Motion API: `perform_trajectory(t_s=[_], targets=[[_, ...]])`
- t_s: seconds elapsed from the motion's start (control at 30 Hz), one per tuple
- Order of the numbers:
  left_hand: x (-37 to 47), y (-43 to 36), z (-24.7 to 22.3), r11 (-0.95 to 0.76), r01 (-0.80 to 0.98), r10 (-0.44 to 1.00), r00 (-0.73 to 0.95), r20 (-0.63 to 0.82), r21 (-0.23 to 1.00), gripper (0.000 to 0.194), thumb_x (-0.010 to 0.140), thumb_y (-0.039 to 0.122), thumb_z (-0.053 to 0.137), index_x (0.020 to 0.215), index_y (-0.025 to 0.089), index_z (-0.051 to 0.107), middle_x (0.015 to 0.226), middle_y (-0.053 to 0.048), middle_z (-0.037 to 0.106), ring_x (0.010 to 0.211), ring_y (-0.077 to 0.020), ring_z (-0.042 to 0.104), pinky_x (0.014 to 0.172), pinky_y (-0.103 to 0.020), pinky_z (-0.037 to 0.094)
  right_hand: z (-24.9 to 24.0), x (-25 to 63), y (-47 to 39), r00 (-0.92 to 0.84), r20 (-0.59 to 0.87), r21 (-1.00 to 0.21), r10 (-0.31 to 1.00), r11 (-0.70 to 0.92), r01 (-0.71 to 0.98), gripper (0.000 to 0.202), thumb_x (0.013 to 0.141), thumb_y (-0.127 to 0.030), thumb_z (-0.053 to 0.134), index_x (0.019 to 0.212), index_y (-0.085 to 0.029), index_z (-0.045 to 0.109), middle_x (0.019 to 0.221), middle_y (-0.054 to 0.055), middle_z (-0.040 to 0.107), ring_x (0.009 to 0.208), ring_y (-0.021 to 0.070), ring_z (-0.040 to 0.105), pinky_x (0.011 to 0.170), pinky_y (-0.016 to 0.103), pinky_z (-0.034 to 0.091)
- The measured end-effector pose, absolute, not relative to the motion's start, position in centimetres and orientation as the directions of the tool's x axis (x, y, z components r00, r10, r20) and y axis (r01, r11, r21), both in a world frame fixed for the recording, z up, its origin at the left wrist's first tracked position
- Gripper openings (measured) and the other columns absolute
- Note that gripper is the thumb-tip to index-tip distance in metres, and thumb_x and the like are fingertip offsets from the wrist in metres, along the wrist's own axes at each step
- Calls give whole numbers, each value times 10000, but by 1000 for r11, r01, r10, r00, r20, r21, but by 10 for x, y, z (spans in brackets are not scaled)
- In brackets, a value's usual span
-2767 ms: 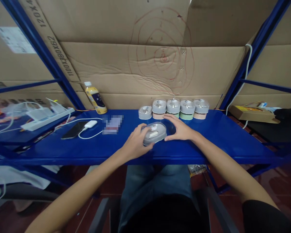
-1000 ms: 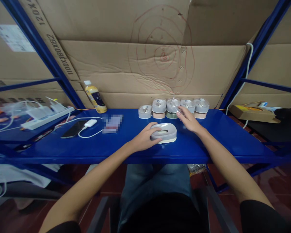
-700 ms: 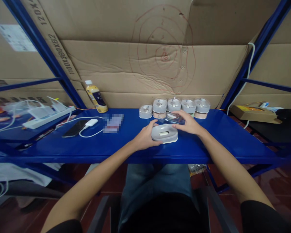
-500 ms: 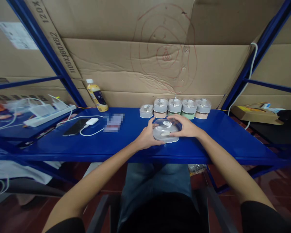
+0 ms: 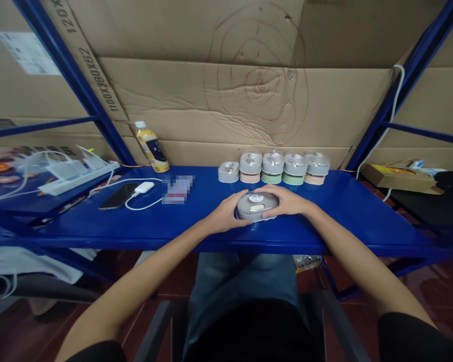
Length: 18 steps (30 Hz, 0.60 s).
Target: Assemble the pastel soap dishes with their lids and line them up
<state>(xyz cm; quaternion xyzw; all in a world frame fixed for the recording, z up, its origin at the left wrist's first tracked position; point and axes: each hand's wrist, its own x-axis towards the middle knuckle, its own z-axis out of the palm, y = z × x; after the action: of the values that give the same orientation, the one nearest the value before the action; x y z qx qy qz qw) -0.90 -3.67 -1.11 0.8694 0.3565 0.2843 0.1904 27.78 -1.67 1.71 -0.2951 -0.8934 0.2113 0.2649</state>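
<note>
Between my two hands is a grey container with a clear lid, low over or on the blue tabletop; I cannot tell whether it rests there. A round white label and a small pale oblong piece show on its top. My left hand is curved round its left side, thumb at the front edge. On the right side my right hand grips it, fingers over the back edge and thumb at the front. Behind it stand stacked lidded containers with pink or green lower parts, and a single grey container at their left.
A yellow bottle stands at the back left. A phone, a white charger with its cable and a blurred-out item lie left of my hands. Beyond the left post is a power strip; a cardboard tray sits far right.
Both hands have settled lower around the container's sides. The lid now sits flatter and closer over the grey base, and my right fingers have come down from its top.
</note>
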Motion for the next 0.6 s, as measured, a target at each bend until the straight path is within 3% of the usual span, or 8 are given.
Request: perform_trajectory(t_s=[0.17,0.23,0.33,0.43,0.53,0.6], targets=[[-12,-46,-8,-657,616,753,512,413,434,1026,736,441,872,1622,172,429,1637,-198,546,1530,-420,515,1280,-585,423,13,283,-12,-648,308,-620,697,663,418,1006,677,-632,951,1568,-345,581,1512,98,654,1340,370,653,1147,607,538],[-20,-50,-4,-628,670,766,440,469,396,970,731,410,855,1587,157,474,1576,-192,605,1486,-417,561,1273,-567,440,16,287,-9,-544,334,-674,770,598,433,955,716,-672,907,1539,-295,601,1464,129,686,1237,361,705,1055,586,595],[-39,-43,8,-530,753,790,272,549,390,906,744,420,840,1549,163,512,1539,-180,638,1446,-417,594,1265,-557,446,28,308,2,-186,542,-676,819,557,482,551,936,-691,674,1270,-257,737,1251,114,775,1141,334,725,1036,556,591],[-48,-17,26,-379,807,787,24,616,453,905,771,460,832,1548,148,489,1566,-198,606,1459,-420,575,1266,-549,434,35,352,24,361,706,-676,609,427,601,443,1056,-587,461,1037,-232,724,1140,121,757,1175,319,686,1112,551,526],[-38,20,46,-214,820,775,-189,603,531,878,807,483,808,1534,121,473,1497,-236,637,1442,-433,578,1223,-561,462,28,406,52,749,556,-829,361,174,531,357,1049,-475,427,1047,-204,660,1229,172,685,1269,325,634,1175,576,452],[-23,43,55,-116,820,787,-268,556,560,845,811,492,805,1498,112,494,1413,-258,669,1390,-457,606,1171,-580,492,16,433,67,826,427,-901,369,98,422,313,1028,-449,440,1072,-200,626,1235,185,677,1256,343,635,1161,608,443]])
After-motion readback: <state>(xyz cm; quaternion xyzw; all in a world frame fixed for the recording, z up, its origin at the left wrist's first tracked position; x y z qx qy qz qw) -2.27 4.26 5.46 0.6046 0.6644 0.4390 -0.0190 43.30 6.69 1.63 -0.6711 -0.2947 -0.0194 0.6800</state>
